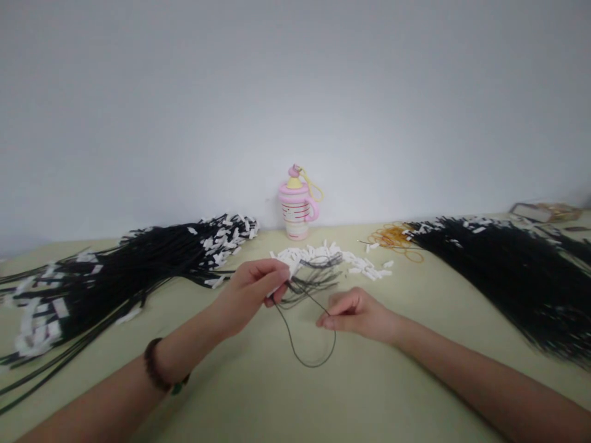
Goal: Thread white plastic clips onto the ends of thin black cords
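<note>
My left hand [256, 286] pinches a small white tag [294, 264] together with a black cord [300, 363]. From these fingers the cord hangs in a wide loop over the table. My right hand [357, 315] is closed in a pinch, thumb against forefinger, where the loop's right side crosses its fingertips. Smeared dark strands [318, 277] show beyond my left fingertips; motion blurs them. Just behind both hands lies a loose heap of small white tags [364, 264].
A bundle of black cords with white tags [170, 252] covers the left side. Another black bundle [498, 271] lies at the right, beside yellow rubber bands [394, 237]. Against the wall stands a pink and white cup [295, 209]. A boxlike object [538, 212] sits far right.
</note>
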{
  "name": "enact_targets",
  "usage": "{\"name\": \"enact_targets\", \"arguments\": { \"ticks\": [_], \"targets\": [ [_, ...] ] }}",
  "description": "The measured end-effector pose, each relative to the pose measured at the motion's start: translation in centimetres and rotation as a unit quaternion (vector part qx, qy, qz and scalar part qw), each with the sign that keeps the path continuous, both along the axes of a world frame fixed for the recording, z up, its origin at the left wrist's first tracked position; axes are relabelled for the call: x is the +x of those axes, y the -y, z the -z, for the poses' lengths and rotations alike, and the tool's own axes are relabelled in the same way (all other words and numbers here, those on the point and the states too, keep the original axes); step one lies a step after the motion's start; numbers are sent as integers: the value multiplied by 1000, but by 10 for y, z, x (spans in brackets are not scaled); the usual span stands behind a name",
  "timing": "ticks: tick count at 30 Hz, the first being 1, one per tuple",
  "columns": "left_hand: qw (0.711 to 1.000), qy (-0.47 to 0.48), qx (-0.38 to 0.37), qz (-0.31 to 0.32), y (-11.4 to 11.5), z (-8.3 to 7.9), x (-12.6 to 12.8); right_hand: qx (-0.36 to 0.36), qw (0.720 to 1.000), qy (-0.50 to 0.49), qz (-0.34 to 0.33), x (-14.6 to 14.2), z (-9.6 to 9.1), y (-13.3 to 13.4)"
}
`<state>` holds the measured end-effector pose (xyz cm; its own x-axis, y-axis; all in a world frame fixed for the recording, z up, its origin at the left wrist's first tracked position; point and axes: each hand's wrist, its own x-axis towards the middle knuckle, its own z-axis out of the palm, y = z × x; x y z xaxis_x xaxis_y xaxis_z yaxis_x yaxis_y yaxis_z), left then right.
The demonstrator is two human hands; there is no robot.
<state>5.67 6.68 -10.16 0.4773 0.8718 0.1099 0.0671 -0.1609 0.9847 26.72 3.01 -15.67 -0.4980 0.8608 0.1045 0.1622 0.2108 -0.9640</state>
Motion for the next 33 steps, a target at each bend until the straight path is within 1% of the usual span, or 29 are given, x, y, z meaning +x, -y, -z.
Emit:
{"name": "enact_targets", "arguments": {
  "ticks": [2,5,7,9,10,11,12,13,14,15,16,17,18,19,20,22,24,25,26,27,29,30,31,32,33],
  "targets": [
    [998,-22,-3,52,7,-10,-6,-53,997,-38,-32,3,-3,-1],
    [991,-37,-13,126,21,-23,-12,-134,984,-115,-28,3,-6,0],
    [985,-64,-20,160,31,-30,-12,-165,973,-161,-18,2,-6,0],
    [976,-119,-9,183,39,-35,-10,-176,966,-188,-9,3,-4,-1],
    [968,-157,19,193,42,-36,-8,-177,964,-199,1,4,-2,-3],
    [955,-201,67,208,46,-37,-7,-182,960,-214,11,6,-1,-5],
    [933,-248,132,225,48,-36,-5,-189,955,-229,22,7,1,-8],
    [901,-294,203,245,51,-34,-2,-196,950,-241,30,9,1,-10],
    [863,-336,271,261,52,-31,0,-193,947,-253,44,11,2,-12],
    [824,-374,329,269,53,-27,2,-172,949,-255,66,12,2,-12],
    [789,-408,374,268,54,-22,4,-129,957,-241,100,13,1,-12],
    [758,-439,409,256,53,-16,6,-60,967,-207,139,13,0,-10],
    [733,-464,436,239,53,-10,7,27,972,-156,174,12,0,-7],
    [711,-485,455,228,51,-4,9,120,969,-94,193,11,-1,-3],
    [696,-500,469,215,50,1,10,208,959,-29,189,8,-1,2],
    [683,-516,480,192,48,9,11,342,929,79,120,2,-1,12],
    [692,-518,472,173,46,12,11,426,891,151,43,-5,1,19],
    [704,-513,460,169,45,12,10,451,874,177,19,-8,2,21],
    [723,-505,441,168,44,9,9,465,863,196,7,-10,3,22],
    [747,-494,413,164,40,5,6,468,859,207,3,-11,4,23],
    [807,-462,337,144,29,-8,-3,450,866,216,2,-12,5,23],
    [840,-442,292,117,20,-17,-11,438,873,215,1,-11,5,22],
    [868,-420,255,78,10,-26,-20,428,879,213,-4,-11,5,22],
    [888,-400,221,39,-2,-36,-32,421,882,211,-11,-10,4,22],
    [905,-378,192,-22,-14,-45,-46,420,883,209,-16,-10,3,23]
  ]
}}
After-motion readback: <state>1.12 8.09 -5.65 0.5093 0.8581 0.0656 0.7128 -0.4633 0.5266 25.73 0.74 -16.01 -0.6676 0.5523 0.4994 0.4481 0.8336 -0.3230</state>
